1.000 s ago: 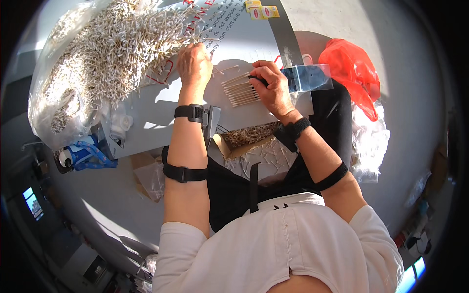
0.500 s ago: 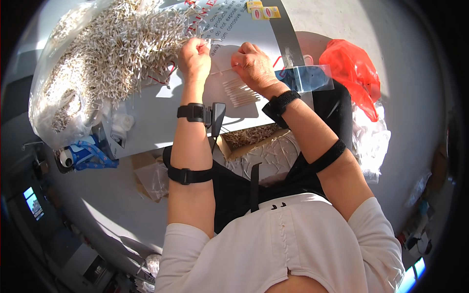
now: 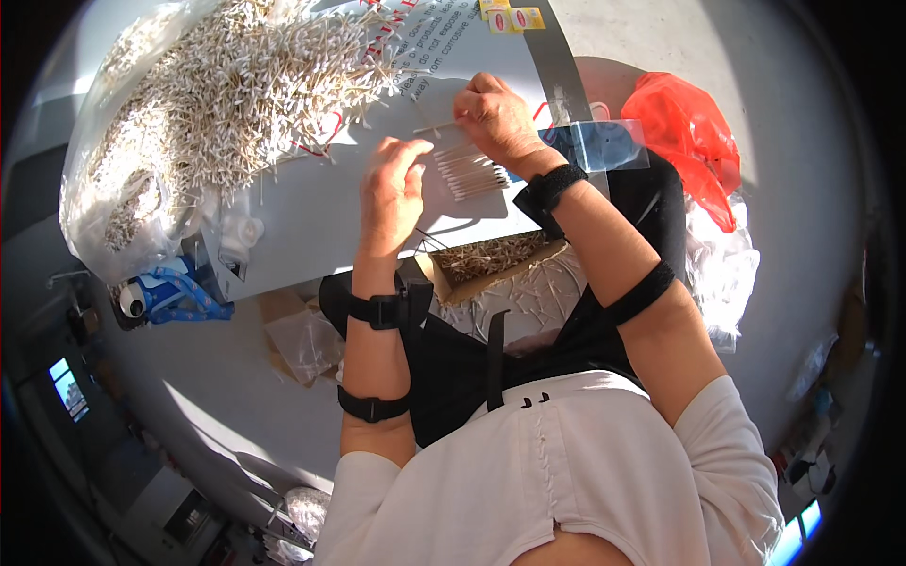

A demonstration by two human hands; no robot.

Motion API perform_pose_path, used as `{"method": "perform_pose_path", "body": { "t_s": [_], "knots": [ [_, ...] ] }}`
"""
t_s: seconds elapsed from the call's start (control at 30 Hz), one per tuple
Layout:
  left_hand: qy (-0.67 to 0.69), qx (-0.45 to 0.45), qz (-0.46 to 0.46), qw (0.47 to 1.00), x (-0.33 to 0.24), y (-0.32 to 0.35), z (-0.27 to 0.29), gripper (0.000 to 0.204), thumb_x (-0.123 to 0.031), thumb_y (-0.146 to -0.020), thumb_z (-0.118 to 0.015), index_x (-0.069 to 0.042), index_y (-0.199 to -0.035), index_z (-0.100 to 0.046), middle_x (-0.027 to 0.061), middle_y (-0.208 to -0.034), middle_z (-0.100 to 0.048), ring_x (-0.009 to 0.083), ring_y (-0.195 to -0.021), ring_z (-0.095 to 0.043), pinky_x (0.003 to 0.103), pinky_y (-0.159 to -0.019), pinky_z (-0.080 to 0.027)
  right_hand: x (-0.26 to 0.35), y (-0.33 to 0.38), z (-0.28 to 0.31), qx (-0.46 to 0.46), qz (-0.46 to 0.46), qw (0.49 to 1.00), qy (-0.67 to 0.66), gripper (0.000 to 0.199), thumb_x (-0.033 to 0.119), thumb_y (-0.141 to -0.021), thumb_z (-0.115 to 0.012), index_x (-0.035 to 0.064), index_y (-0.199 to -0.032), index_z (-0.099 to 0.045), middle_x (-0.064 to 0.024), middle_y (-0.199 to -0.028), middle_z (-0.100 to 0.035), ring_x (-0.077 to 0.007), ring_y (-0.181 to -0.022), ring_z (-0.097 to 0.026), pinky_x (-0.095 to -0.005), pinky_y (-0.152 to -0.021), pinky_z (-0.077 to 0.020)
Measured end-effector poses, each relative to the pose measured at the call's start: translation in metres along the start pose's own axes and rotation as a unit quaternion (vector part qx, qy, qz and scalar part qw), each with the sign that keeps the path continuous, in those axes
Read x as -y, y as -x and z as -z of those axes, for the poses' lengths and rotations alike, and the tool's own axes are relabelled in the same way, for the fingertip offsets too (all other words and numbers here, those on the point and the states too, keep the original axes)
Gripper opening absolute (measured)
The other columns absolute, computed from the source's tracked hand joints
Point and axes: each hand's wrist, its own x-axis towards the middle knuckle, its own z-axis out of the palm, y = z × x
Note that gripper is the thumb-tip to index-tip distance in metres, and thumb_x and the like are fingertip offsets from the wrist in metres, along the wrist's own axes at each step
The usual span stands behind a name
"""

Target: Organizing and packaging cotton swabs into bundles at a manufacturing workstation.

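Note:
On the table, a row of cotton swabs [image 3: 472, 174] lies side by side with the white tips lined up. My right hand [image 3: 494, 119] is just above the row, its fingers pinched on a cotton swab [image 3: 434, 127] that sticks out to the left. My left hand [image 3: 393, 189] is left of the row, thumb and forefinger apart, and I see nothing held in it. A large heap of loose cotton swabs [image 3: 245, 94] spreads over the far left of the table, partly inside a clear plastic bag [image 3: 85, 203].
An open cardboard box [image 3: 510, 274] of swabs stands below the table's near edge. Transparent blue film [image 3: 604, 146] and a red plastic bag [image 3: 684, 132] are on the right. Small yellow packets [image 3: 514, 19] lie at the far edge. A blue-and-white item [image 3: 165, 297] is at lower left.
My left hand has come away from the edge of the swab heap, toward me and slightly right, and its fingers have parted. The right hand has barely moved; the swab at its fingertips shows more clearly.

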Motion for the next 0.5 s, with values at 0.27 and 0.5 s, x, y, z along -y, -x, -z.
{"method": "perform_pose_path", "body": {
  "t_s": [0.27,0.5],
  "knots": [
    [-0.24,-0.024,-0.117,0.963,0.04,-0.074,-0.007,0.015,0.001,-0.071,-0.067,-0.01,-0.082,-0.066,0.0046,-0.095,-0.056,0.0295,-0.1,-0.051,0.043,-0.089,-0.043,0.0,0.0,0.005,0.025,0.013,0.999,-0.031,0.001,0.011,-0.077,-0.066,0.0118,-0.077,-0.067,-0.007,-0.094,-0.061,-0.0284,-0.094,-0.061,-0.037,-0.078,-0.0528],
    [-0.231,0.002,-0.092,0.969,0.018,-0.042,-0.031,0.008,-0.003,-0.072,-0.069,-0.007,-0.076,-0.064,0.0058,-0.095,-0.056,0.0295,-0.097,-0.051,0.043,-0.084,-0.043,-0.008,0.019,0.021,0.028,0.007,0.999,-0.043,0.004,0.005,-0.078,-0.065,0.007,-0.08,-0.068,-0.0084,-0.096,-0.061,-0.0296,-0.094,-0.06,-0.038,-0.081,-0.0527]
  ]
}}
